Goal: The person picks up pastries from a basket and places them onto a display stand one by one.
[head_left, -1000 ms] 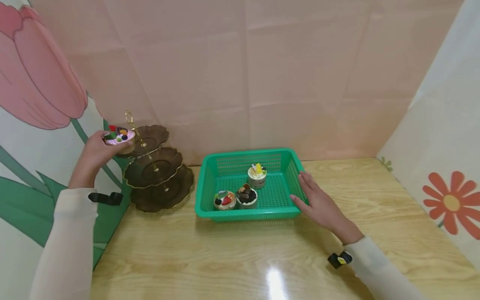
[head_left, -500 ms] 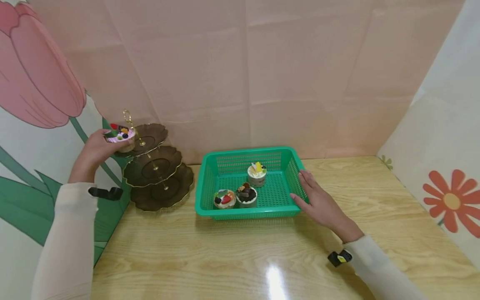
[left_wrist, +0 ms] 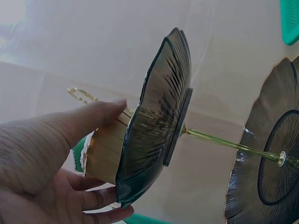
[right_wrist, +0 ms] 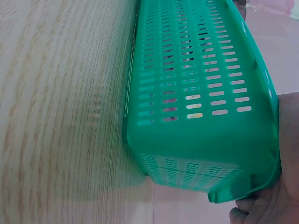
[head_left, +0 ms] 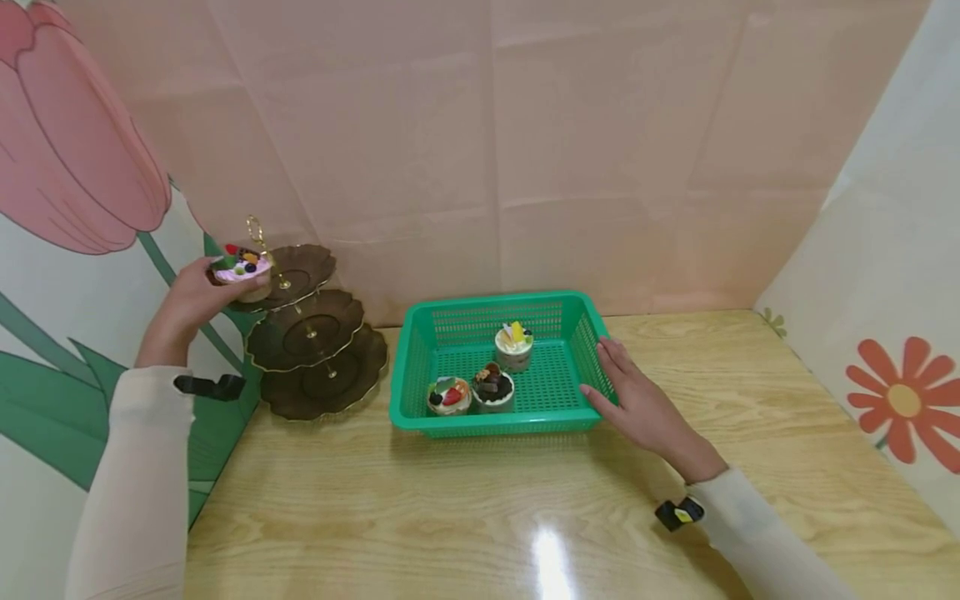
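Observation:
My left hand (head_left: 187,300) pinches a dessert cup (head_left: 251,285) with pink cream and fruit topping between thumb and fingers. The cup is at the left side of the top plate (head_left: 303,271) of a three-tier stand. In the left wrist view, the cup's pale side (left_wrist: 105,154) is right against the scalloped plate (left_wrist: 154,112), and the fingertips reach the plate's edge. My right hand (head_left: 641,408) rests on the right rim of a green basket (head_left: 495,425), fingers straight and thumb over the rim. That rim meets the palm side in the right wrist view.
Inside the basket are a cup with yellow fruit (head_left: 514,350), a chocolate-topped cup (head_left: 493,390) and a strawberry-topped cup (head_left: 450,398). Below the top plate are a middle plate (head_left: 337,321) and a wider bottom plate (head_left: 367,367). A pink backdrop (head_left: 555,167) hangs behind the wooden table (head_left: 360,517).
My left hand has shifted the pink-cream cup very slightly right, closer to the stand's gold handle. The right hand stays on the basket rim, and the other cups have not moved.

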Demonstrator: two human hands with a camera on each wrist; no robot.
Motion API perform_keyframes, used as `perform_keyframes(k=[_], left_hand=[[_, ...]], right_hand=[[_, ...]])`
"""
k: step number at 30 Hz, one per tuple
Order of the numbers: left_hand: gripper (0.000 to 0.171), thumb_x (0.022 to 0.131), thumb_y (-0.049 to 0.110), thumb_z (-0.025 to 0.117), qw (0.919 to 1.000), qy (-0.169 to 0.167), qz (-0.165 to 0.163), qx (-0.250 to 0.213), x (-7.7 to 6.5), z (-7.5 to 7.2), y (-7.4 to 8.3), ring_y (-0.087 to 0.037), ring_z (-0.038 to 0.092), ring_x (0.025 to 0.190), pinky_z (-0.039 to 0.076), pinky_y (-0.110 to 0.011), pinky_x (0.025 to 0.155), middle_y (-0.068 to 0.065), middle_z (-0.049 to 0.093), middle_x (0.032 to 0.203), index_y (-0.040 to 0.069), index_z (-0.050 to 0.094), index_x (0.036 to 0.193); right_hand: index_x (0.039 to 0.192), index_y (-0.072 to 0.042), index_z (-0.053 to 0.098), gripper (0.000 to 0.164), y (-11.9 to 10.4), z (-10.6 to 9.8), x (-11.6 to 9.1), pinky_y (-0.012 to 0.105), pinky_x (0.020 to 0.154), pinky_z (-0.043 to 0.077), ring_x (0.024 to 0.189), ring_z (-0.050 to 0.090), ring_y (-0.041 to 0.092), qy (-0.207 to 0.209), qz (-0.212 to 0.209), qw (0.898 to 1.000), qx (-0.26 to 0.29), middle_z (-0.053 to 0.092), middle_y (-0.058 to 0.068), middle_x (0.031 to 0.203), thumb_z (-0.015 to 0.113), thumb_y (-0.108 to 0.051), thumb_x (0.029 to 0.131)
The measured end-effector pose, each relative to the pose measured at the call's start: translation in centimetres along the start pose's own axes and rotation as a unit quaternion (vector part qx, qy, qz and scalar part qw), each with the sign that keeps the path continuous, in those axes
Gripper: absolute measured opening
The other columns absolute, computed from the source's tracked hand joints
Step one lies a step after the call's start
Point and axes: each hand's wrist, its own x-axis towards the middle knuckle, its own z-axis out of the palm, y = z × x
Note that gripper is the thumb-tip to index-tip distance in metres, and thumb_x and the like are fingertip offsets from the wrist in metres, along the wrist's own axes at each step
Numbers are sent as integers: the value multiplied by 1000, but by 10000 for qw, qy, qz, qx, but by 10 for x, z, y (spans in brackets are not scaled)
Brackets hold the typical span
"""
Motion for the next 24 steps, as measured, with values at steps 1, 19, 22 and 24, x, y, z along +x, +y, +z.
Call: perform_keyframes(k=[1, 19, 22, 24], left_hand=[[89, 94, 54, 66, 10000, -7, 11, -22, 0, 0, -1, -27, 47, 110, 40, -40, 89, -26, 47, 136, -11, 36, 145], [105, 94, 55, 66, 9997, 193, 137, 47, -13, -9, -4, -45, 40, 129, 42, -58, 96, -37, 35, 148, 1, 6, 161], [105, 94, 55, 66, 9992, 374, 136, 30, -23, -12, 1, -53, 31, 138, 34, -70, 102, -37, 32, 152, 6, 4, 163], [105, 93, 55, 66, 9986, 511, 140, 42, -31, -11, 5, -54, 28, 140, 32, -72, 103, -36, 33, 152, 8, 3, 163]], right_hand=[[159, 3, 18, 83, 0, 0, 0, 62, 115, 25, 155, 6, 34, -7, 1, 10000, 6, 11, 18, 168, 49, -51, 105], [159, 3, 18, 83, 0, 4, 0, 62, 115, 25, 156, 3, 30, 10, 8, 10000, 53, 10, 17, 169, 49, -51, 105], [159, 3, 19, 83, 0, 3, 1, 62, 115, 26, 156, 3, 30, 44, -3, 10000, 33, 10, 17, 169, 49, -51, 105], [159, 4, 20, 83, 0, 3, 1, 62, 115, 26, 156, 4, 30, 93, -9, 10000, 24, 11, 17, 168, 50, -51, 105]])
